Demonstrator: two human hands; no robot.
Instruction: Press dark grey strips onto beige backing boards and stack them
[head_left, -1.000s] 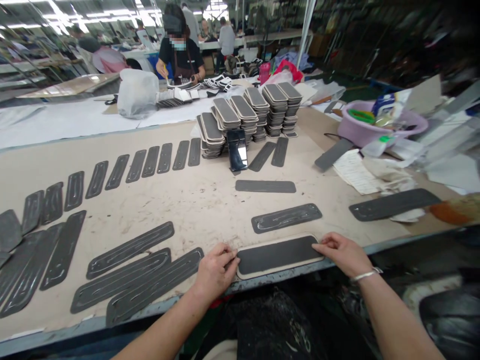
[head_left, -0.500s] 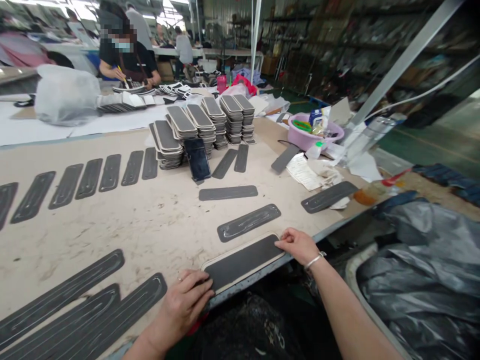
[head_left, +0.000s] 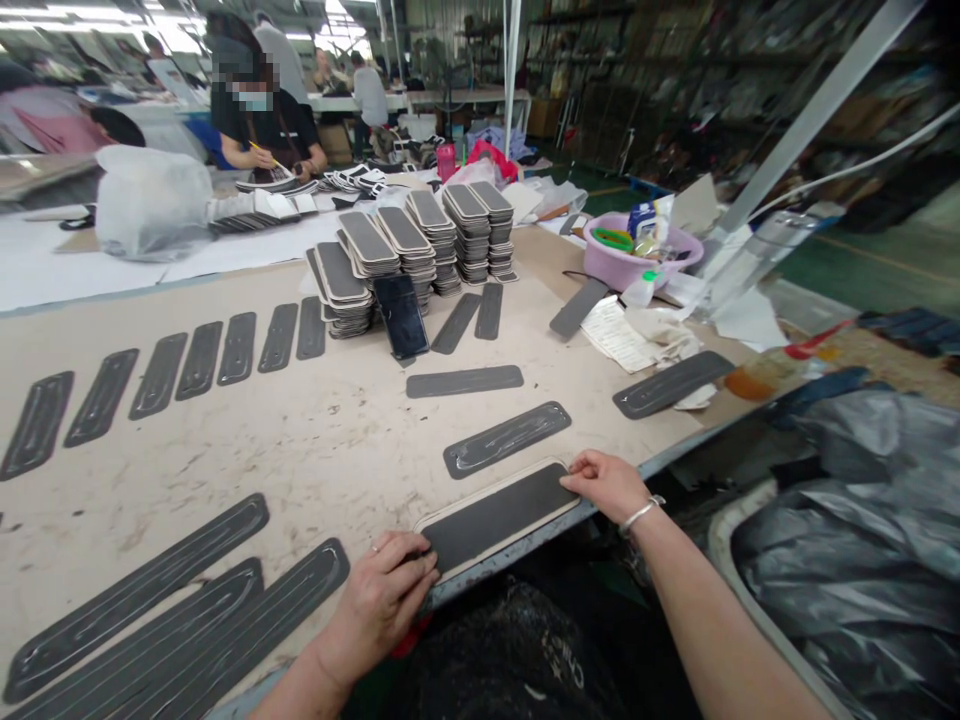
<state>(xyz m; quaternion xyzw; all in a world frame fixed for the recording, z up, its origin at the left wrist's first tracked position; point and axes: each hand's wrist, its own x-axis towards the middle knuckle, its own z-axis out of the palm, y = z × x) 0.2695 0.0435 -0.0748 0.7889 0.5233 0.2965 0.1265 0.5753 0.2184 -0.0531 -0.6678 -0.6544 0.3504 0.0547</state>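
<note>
A dark grey rounded strip [head_left: 499,520] lies on a slightly larger cream-edged piece at the table's front edge. My left hand [head_left: 386,595] grips its near left end, fingers bent together over the corner. At the far right corner, my right hand [head_left: 609,487] pinches the strip between thumb and fingertips. Just beyond it rests a grey strip with shiny wet streaks [head_left: 506,440], touched by neither hand. Another plain grey strip [head_left: 465,381] lies farther back. Long streaked strips [head_left: 142,590] spread across the table left of my left hand.
Several stacks of cream-edged grey pieces [head_left: 367,240] stand at the back, a phone [head_left: 401,315] leaning against them. A pink basin [head_left: 637,260] and a bottle of amber liquid [head_left: 761,375] are at the right. A co-worker [head_left: 262,120] works across the table. A metal pole [head_left: 817,115] slants upward at right.
The view has shifted slightly, so the table things sit a little farther right in the picture. Both hands keep their hold on the strip's ends, with no clear movement of the strip.
</note>
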